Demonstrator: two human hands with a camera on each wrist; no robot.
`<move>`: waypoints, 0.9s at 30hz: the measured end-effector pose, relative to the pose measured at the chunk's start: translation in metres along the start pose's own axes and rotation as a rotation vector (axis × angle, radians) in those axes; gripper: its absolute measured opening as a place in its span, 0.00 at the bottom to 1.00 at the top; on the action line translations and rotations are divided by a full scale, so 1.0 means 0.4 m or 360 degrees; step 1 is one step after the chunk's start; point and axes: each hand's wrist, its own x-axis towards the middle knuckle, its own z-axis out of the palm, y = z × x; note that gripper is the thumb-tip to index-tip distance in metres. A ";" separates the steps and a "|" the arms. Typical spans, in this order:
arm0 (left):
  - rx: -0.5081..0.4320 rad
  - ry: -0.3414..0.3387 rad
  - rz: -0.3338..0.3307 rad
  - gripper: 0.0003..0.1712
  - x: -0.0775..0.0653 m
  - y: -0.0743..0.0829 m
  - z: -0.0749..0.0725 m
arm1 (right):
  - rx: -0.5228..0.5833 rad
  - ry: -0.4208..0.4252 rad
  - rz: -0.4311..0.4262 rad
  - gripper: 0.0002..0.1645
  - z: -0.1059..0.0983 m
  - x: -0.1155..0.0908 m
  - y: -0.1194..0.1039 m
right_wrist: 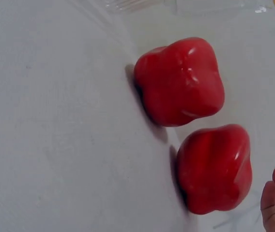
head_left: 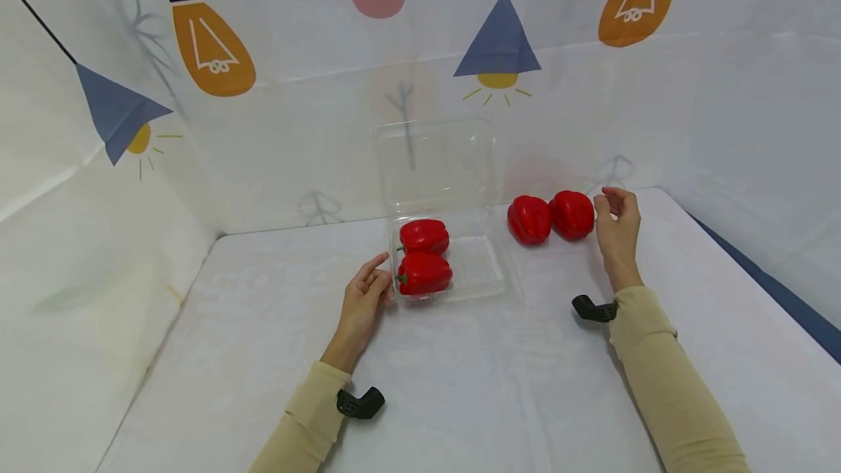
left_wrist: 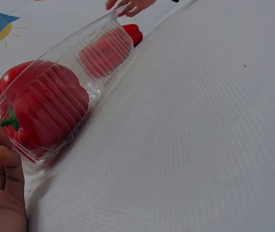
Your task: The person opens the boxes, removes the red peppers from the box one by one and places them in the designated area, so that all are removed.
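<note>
Red pepper (head_left: 572,215) nearest the right hand (head_left: 617,228): in the head view it lies just to the left of that hand's fingers on the white bench (head_left: 460,385), with a second red pepper (head_left: 529,220) beside it, farther from them. The right fingers are loosely curved, the thumb apart from them, and they hold nothing. The left hand (head_left: 361,305) has relaxed, slightly bent fingers at the left edge of a clear box (head_left: 476,268). Two more peppers (head_left: 424,274) lie in the box, just to the right of these fingers; the lid (head_left: 436,166) stands raised beyond them.

In the left wrist view, the left fingertips meet the box's edge, beside the green stem (left_wrist: 11,119) of the nearest pepper inside; its red body lies up and right of them.

In the right wrist view, the partly visible right fingers are slightly parted, clear of both loose peppers, which lie to their left.
</note>
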 end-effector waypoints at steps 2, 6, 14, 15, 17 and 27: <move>-0.0005 0.0002 0.0002 0.22 -0.001 0.001 0.000 | 0.0008 -0.0051 -0.0044 0.20 0.003 -0.003 -0.014; -0.0021 0.0001 0.0010 0.22 -0.001 0.001 0.000 | -0.0081 -0.0164 -0.0089 0.22 0.012 -0.013 -0.041; -0.0016 0.0004 0.0016 0.22 0.001 -0.005 0.000 | -0.0133 -0.0418 -0.0266 0.22 0.029 -0.047 -0.086; -0.0018 0.0002 0.0015 0.22 0.001 -0.005 0.000 | -0.0123 -0.0439 -0.0290 0.22 0.031 -0.055 -0.098; -0.0014 0.0003 0.0012 0.22 0.001 -0.006 0.000 | -0.0103 -0.0485 -0.0334 0.21 0.034 -0.071 -0.122; 0.0004 0.0004 0.0018 0.22 -0.002 -0.002 0.000 | -0.0218 -0.0673 -0.0474 0.22 0.070 -0.095 -0.118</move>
